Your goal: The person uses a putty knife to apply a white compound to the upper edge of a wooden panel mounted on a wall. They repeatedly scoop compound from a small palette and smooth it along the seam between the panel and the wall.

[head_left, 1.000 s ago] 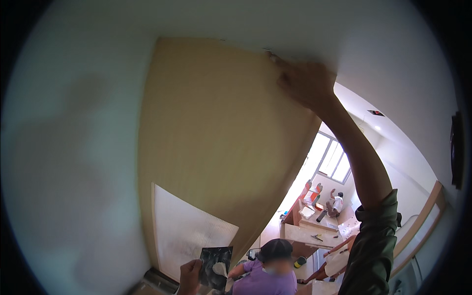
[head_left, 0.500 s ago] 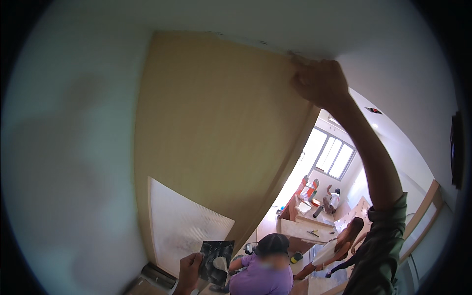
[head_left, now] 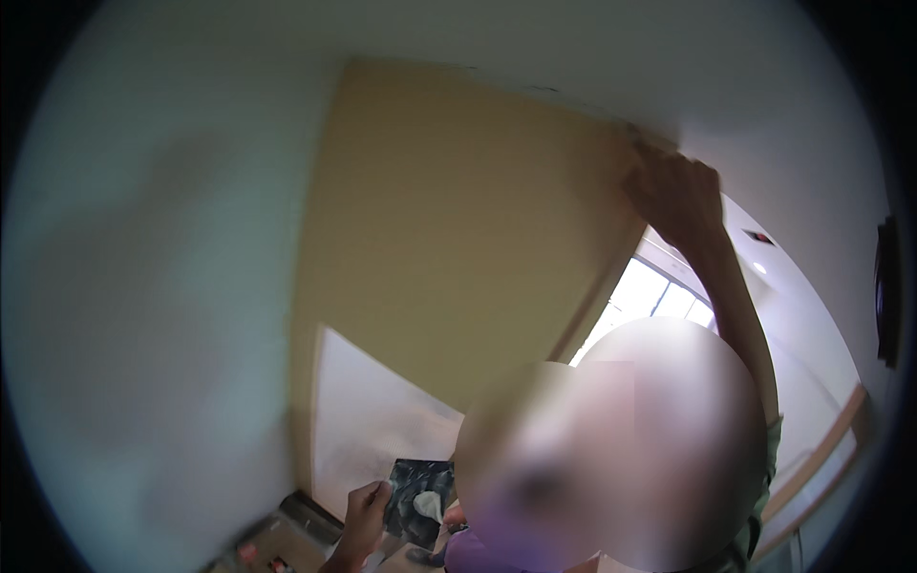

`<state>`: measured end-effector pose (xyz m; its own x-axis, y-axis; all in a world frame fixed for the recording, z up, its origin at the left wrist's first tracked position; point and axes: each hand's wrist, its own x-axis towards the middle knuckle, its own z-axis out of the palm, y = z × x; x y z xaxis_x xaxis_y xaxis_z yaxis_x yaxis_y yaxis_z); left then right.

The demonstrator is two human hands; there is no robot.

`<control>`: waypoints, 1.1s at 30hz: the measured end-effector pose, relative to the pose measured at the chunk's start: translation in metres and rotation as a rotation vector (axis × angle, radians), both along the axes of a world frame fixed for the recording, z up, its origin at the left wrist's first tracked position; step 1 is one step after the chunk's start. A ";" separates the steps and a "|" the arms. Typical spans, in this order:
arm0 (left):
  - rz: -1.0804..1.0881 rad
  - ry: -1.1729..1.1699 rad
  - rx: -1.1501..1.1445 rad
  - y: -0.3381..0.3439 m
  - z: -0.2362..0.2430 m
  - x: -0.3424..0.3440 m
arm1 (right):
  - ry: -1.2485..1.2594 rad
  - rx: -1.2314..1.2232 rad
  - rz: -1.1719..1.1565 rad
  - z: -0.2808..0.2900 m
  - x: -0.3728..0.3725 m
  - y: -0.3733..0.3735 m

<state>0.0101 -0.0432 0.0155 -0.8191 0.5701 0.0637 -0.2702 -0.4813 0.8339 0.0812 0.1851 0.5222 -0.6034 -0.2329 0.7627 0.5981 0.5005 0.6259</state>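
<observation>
My right hand (head_left: 678, 196) is raised to where the top edge of a tan wooden panel (head_left: 458, 220) meets the white ceiling (head_left: 535, 38). Its fingers are bent closed, pressing near the panel's upper right corner. What they hold, if anything, is hidden. Low down, my left hand (head_left: 363, 516) pinches the side of a flat, dark, marbled square board (head_left: 404, 523). A lump of whitish paste (head_left: 429, 506) sits on that board. Short dark gaps run along the seam between panel and ceiling.
A pale wall (head_left: 143, 315) carrying a shadow stands at left. A whitish sheet (head_left: 373, 411) covers the panel's lower part. A person in purple (head_left: 516, 544) is close below, mostly behind a large blurred patch. A bright window (head_left: 659, 291) and a wooden rail (head_left: 812, 468) lie rightward.
My view has shifted, so the panel sits further right in the picture. My right hand has moved slightly right along the top seam. A blurred patch now covers the room below.
</observation>
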 end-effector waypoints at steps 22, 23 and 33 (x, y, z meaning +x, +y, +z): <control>0.752 -0.004 -0.318 0.000 0.106 0.111 | -0.870 -1.112 1.229 -0.212 0.050 0.028; 0.754 0.012 -0.313 -0.003 0.110 0.115 | -0.884 -1.114 1.249 -0.209 0.049 0.023; 0.829 0.214 -0.323 0.010 0.111 0.120 | -0.818 -1.030 1.312 -0.221 0.061 0.043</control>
